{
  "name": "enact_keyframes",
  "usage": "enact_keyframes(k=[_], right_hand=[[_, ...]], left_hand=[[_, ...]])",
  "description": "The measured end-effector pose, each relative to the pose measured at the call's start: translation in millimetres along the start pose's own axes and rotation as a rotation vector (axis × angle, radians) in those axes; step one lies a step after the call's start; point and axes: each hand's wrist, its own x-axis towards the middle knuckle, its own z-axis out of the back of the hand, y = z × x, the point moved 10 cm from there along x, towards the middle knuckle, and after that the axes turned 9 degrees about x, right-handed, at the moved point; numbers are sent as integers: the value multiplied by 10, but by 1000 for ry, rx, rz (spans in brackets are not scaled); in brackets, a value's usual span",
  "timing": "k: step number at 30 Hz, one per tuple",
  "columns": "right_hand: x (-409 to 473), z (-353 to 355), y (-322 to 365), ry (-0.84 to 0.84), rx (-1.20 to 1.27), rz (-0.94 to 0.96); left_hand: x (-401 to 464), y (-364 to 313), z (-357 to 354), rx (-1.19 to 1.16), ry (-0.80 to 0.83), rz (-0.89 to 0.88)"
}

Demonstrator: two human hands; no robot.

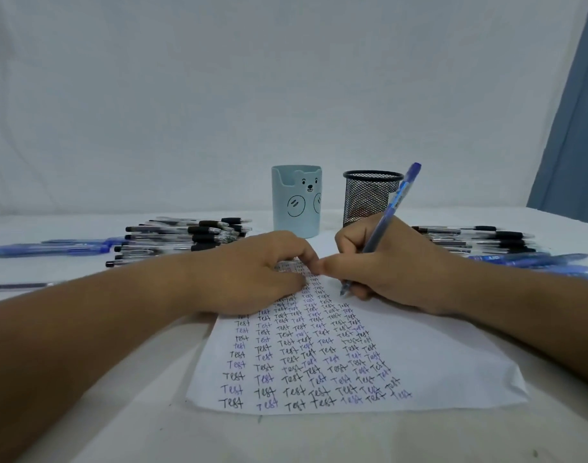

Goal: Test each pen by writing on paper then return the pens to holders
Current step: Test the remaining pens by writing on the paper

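White table [319,439]: paper [436,355], pens [186,238], holders [296,202].

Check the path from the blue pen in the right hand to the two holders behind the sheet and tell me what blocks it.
Nothing visible blocks it. The right hand grips the blue pen with its tip at the paper. The black mesh holder stands just behind that hand, the bear holder to its left. Both rims are open, and the pen piles lie off to the sides.

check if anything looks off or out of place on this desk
Mostly orderly. The paper lies askew, its near right corner slightly curled. Both holders, the bear cup and mesh cup, show no pens, while pens lie piled on the table either side.
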Motion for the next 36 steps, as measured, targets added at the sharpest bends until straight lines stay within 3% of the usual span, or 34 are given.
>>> enact_keyframes(k=[10,36], right_hand=[[-14,-52,3,39,-33,11],[-31,-42,85,27,-59,105]], left_hand=[[-2,-53,-3,88,-9,-51],[32,-12,-6,27,-8,-89]])
